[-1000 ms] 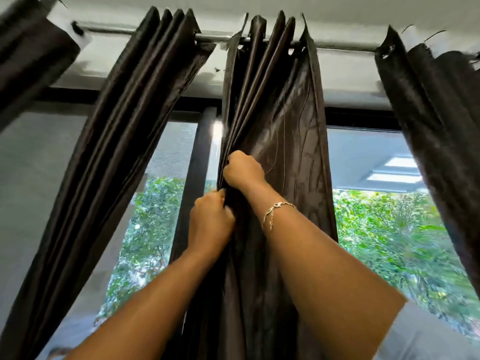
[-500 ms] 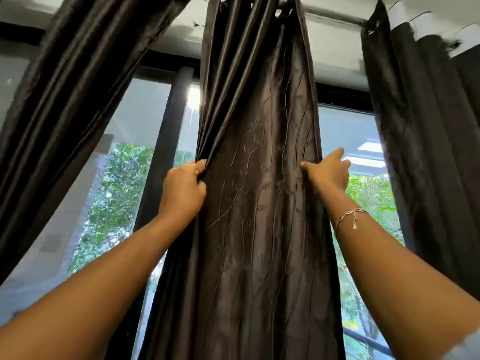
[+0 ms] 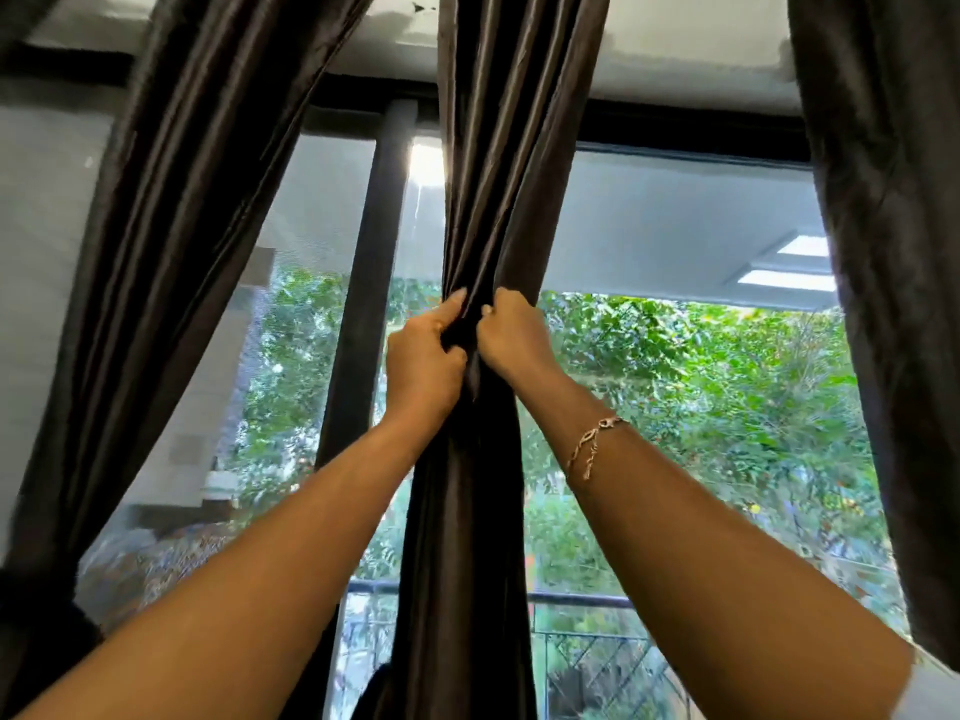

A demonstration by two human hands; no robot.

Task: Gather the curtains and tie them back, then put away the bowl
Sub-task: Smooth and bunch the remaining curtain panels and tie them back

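Observation:
A dark brown middle curtain (image 3: 498, 148) hangs in front of the window, bunched into a narrow column. My left hand (image 3: 423, 363) grips its left side and my right hand (image 3: 514, 337), with a bracelet on the wrist, grips its right side; the two hands nearly touch around the gathered fabric. A second dark curtain (image 3: 171, 226) hangs slanted at the left, drawn in at its lower end. A third curtain (image 3: 893, 252) hangs at the right edge. No bowl is in sight.
Behind the curtains is a large window with a dark vertical frame post (image 3: 369, 283). Green trees show outside, and a metal railing (image 3: 576, 600) runs low across the glass. A white ceiling strip (image 3: 691, 39) is above.
My right hand has swept from the curtain's right edge in to the left hand, folding the spread panel into a tight bunch. The view has dropped lower.

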